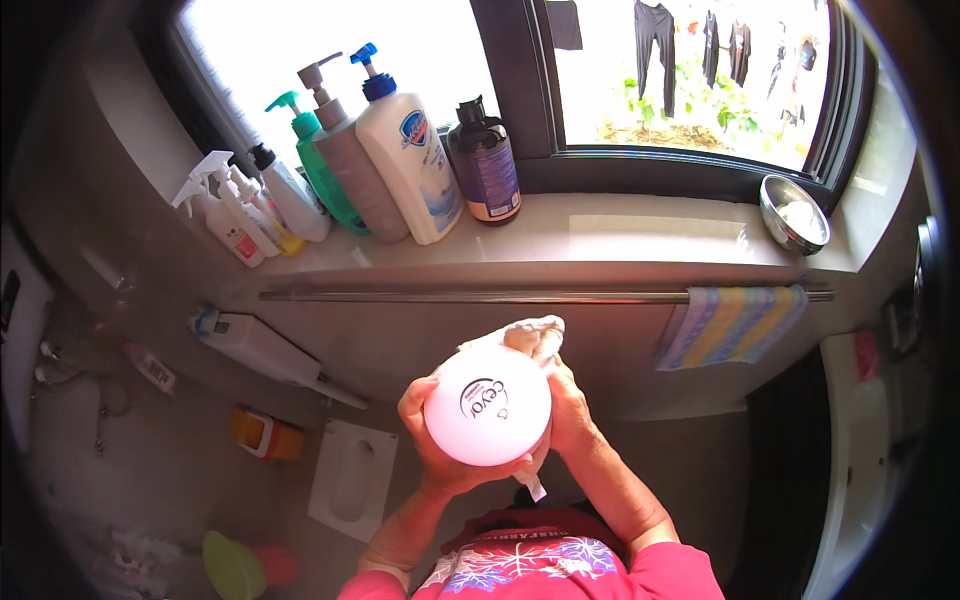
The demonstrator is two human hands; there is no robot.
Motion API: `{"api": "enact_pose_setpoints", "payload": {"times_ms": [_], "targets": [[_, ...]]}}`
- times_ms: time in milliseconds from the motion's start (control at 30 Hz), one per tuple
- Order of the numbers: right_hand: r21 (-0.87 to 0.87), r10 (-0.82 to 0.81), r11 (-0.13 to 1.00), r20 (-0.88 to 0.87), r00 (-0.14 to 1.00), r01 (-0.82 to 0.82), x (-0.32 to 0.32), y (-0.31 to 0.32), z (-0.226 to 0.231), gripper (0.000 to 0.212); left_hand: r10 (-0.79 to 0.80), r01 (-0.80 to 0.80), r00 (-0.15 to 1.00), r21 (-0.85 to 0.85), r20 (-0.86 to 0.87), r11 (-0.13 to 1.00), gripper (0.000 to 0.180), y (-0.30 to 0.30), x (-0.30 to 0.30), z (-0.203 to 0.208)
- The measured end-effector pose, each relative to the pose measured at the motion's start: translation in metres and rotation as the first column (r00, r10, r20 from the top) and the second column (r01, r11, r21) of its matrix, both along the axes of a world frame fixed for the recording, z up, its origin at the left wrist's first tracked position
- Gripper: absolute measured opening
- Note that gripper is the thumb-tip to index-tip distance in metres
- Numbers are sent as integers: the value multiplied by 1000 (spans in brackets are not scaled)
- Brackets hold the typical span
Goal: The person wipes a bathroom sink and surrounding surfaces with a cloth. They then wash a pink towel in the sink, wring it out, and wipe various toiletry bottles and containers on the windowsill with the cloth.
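Held up in front of my chest is a round, smooth, pinkish-white thing (488,405) with dark print on the face toward me. I cannot tell what kind of thing it is. My left hand (445,470) grips it from the left and below, with the fingertips at its left rim. On the other side, my right hand (572,408) is closed around a pale cloth (540,337) against its right edge. The cloth bunches out beyond the far rim, and a tail of it hangs below. The fingers behind the round thing are hidden.
Several pump and spray bottles (405,165) stand on the windowsill (620,225), with a metal bowl (795,215) at its right end. Below runs a towel rail (480,296) carrying a striped towel (735,325). A squat toilet (352,480) and an orange bin (267,435) are lower left.
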State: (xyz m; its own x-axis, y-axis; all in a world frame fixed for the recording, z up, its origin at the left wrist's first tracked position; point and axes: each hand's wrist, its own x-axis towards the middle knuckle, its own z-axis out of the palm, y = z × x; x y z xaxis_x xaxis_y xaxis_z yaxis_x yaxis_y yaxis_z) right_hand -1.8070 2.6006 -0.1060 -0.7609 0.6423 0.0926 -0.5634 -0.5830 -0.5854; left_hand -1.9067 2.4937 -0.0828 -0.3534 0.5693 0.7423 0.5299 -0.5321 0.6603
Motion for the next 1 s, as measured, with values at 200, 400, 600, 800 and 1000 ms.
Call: {"api": "enact_pose_setpoints", "payload": {"times_ms": [200,400,600,800,1000], "targets": [[-467,8,882,-107,994,-58,6,-34,-2,26,5,-23,987,109,160,994,111,12,-3,4],[9,-221,975,-115,968,224,49,-22,4,54,272,-305,927,96,260,948,110,7,-37,12],[755,-901,221,-84,426,618,93,123,98,21,291,-311,921,39,261,950,106,-23,-60,10],[715,-919,272,-6,-394,-644,98,226,65,62,249,-270,927,41,280,962,108,-18,-60,12],[506,-993,21,-87,-75,-862,41,197,71,35,259,-255,937,-45,236,966,110,-21,-59,12]]}}
